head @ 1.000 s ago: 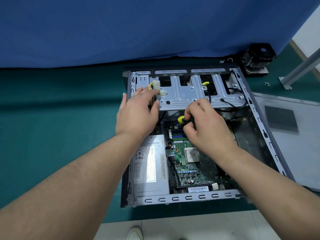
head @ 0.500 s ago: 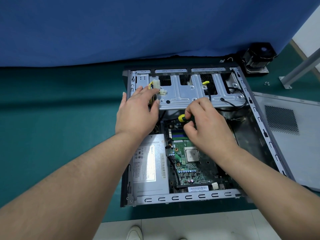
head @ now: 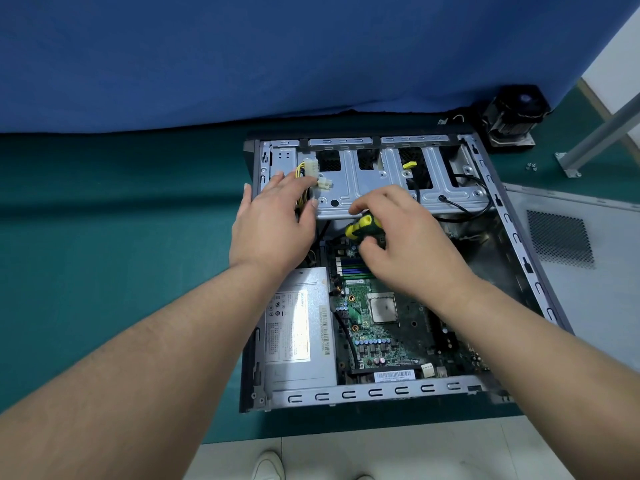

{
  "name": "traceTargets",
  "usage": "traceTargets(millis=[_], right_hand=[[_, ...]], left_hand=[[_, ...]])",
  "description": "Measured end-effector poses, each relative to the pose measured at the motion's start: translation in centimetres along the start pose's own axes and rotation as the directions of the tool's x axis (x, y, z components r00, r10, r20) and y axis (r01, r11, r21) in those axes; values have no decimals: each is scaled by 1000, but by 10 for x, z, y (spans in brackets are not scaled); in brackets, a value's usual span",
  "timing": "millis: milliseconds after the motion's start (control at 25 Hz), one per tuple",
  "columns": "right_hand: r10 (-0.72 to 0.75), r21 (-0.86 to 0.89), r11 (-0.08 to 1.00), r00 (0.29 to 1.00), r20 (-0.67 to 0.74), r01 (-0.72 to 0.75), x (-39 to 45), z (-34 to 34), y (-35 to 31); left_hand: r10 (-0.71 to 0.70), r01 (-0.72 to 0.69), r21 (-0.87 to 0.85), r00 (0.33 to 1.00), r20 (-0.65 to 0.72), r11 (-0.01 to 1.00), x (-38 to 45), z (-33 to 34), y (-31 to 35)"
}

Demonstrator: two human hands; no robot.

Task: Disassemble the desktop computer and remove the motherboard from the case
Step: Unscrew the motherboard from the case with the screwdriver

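Observation:
An open desktop case (head: 377,393) lies on its side on the green mat. The green motherboard (head: 377,337) sits inside it, beside a grey power supply (head: 298,334) at the left. My right hand (head: 405,244) grips a yellow and black screwdriver (head: 363,226) over the far end of the board, just below the metal drive cage (head: 381,188). My left hand (head: 273,223) rests flat on the cage's left end with straight fingers, next to a bundle of yellow wires with white connectors (head: 310,169). The screwdriver's tip is hidden.
The removed side panel (head: 571,258) lies to the right of the case. A black CPU cooler (head: 512,116) and loose screws (head: 531,166) sit at the far right, near a metal leg (head: 595,136). A blue cloth hangs behind.
My right hand has turned slightly on the screwdriver, showing more of its handle. My left hand and the case have stayed put.

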State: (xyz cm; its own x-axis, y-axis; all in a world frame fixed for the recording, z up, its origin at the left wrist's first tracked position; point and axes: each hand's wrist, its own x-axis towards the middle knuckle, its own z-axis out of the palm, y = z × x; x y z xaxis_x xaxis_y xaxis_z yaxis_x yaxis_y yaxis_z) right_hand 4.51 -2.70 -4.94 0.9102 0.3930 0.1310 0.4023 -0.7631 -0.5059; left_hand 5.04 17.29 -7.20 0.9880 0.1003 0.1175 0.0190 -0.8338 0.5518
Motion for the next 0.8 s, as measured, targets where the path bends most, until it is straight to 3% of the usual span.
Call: traceTargets(millis=[200,320,480,600,680,800], right_hand=[[-5,-350,937,1000,-4,3,4,0,-5],[-23,-291,956,1000,16,27,3,-4,-6],[42,-431,902,999,-6,-40,3,-5,-5],[-32,-281,958,994,106,61,2,-10,-3],[-16,-239,970,995,95,38,1,-9,-6],[18,-348,938,999,51,1,4,-7,-7]], left_hand=[[1,-1,2,1000,-2,1000,0,0,0],[0,0,8,1000,3,1000,0,0,0],[0,0,8,1000,1,1000,0,0,0],[1,-1,8,1000,2,1000,0,0,0],[2,-2,6,1000,0,1000,0,0,0],[2,-2,9,1000,0,1000,0,1,0]])
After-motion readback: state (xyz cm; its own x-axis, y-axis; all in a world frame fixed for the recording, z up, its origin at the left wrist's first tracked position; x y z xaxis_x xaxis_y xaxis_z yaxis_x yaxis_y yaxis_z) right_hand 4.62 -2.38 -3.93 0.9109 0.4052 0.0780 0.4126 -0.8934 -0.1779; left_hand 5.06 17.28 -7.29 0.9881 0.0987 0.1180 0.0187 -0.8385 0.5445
